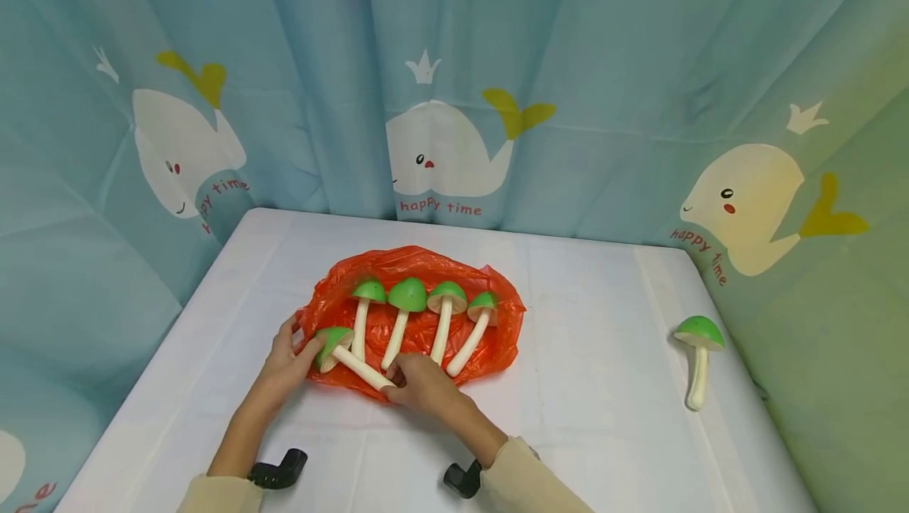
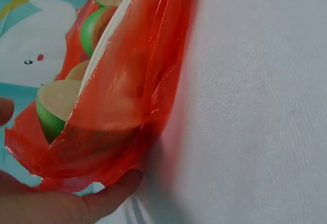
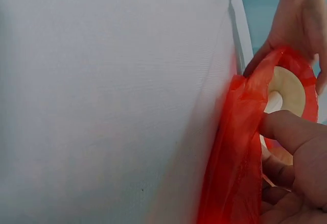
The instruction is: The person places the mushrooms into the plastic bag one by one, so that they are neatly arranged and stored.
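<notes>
A red plastic bag lies spread on the table with several green-capped toy mushrooms in it, most side by side with caps toward the back. One more mushroom lies slantwise along the bag's front edge, its cap to the left. My right hand pinches the end of its pale stem; the right wrist view shows the thumb against the bag's rim. At the bag's left end is my left hand, thumb beside that cap. In the left wrist view its fingers touch the bag from outside, with thumb apart.
Another green-capped toy mushroom lies alone near the right edge of the white-covered table. A blue curtain with printed whales hangs behind and along the sides. Black wrist-worn devices sit at both wrists.
</notes>
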`<state>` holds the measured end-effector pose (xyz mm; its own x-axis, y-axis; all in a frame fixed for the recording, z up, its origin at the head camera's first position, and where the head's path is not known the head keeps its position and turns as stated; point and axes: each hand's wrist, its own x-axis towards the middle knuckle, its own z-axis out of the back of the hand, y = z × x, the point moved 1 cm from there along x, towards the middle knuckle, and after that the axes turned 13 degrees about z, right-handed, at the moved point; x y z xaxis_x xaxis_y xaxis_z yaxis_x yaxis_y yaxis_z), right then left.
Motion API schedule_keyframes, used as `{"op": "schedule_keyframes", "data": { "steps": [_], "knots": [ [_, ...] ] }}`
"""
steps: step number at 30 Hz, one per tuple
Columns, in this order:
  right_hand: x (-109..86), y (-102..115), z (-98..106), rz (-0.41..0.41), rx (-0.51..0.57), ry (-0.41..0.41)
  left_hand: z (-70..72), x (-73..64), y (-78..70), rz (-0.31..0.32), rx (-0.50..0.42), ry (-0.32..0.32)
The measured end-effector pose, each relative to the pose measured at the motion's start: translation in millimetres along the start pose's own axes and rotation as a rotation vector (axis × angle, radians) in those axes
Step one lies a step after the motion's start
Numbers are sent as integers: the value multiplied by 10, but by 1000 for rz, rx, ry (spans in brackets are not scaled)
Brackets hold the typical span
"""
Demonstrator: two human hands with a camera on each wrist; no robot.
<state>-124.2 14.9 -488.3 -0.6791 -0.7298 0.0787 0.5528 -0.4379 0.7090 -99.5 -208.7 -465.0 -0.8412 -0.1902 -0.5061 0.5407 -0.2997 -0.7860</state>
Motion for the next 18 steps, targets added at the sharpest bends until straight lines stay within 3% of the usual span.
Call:
{"op": "schedule_keyframes", "data": {
  "steps": [5,10,14,18],
  "knots": [
    [-15,-12,-16,-7,3,1,8,-5,28,35,-38,-84],
    [-53,-8,-3,2,19,-27,12,-13,36,21,-35,-185],
    [-141,-5,69,12,29,-114,15,-24,22,15,-33,-269],
    [-241,-14,231,27,111,-246,18,-13,24,12,-40,-305]
  ]
}}
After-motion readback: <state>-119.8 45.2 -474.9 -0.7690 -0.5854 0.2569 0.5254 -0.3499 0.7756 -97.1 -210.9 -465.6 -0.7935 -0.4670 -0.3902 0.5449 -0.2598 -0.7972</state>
